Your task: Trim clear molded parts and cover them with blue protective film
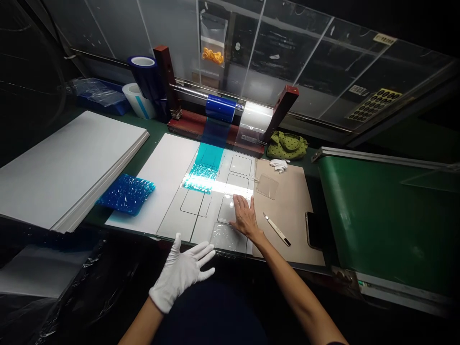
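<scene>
The gloved left hand [185, 270], palm up and released, is at eight o'clock from the bare right hand [246, 216], whose unclenched fingers lie over clear film [230, 237]. The film's crinkled end lies at seven o'clock; a knife [276, 230], at four.

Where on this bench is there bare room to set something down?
Free: the brown sheet between the knife and phone; the white sheet between blue film square and turquoise strip. Crowded: around the right hand, with clear pieces nearby.
</scene>
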A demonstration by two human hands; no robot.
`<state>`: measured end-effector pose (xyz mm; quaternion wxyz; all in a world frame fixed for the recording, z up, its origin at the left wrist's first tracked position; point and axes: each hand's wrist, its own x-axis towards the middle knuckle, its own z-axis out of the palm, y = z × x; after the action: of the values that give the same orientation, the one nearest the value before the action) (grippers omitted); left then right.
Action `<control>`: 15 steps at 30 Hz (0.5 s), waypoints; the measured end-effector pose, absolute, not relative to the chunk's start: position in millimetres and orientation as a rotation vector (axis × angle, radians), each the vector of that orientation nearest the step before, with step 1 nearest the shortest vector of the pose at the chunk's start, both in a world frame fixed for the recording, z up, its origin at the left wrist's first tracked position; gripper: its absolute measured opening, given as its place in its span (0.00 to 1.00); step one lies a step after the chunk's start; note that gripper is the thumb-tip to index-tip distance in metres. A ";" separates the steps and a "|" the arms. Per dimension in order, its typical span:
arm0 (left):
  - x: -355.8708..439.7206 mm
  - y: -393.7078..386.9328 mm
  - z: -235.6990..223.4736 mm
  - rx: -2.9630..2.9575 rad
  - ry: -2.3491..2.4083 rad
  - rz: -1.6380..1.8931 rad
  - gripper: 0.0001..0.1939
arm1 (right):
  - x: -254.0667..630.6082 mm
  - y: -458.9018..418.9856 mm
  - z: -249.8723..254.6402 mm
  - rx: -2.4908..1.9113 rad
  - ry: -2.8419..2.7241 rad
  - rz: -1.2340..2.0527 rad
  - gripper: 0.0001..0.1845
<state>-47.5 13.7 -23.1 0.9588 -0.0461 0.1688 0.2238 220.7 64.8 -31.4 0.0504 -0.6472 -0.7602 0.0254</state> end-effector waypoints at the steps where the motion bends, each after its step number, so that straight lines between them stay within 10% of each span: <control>1: -46.6 13.3 -22.9 -0.089 0.348 0.459 0.47 | 220.3 66.3 -33.6 -1.962 -2.328 0.084 0.53; 8: -40.4 17.6 -27.2 -0.071 0.224 0.486 0.44 | 227.1 76.0 -34.5 -1.921 -2.334 0.083 0.52; 15: -44.1 21.2 -18.4 -0.001 0.165 0.529 0.42 | 301.5 122.6 -25.8 -2.370 -1.510 0.128 0.26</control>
<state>-44.1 21.2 -18.4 0.9618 -0.0003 0.0817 0.2612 301.5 122.6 -25.8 0.1634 -0.8311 -0.5297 0.0448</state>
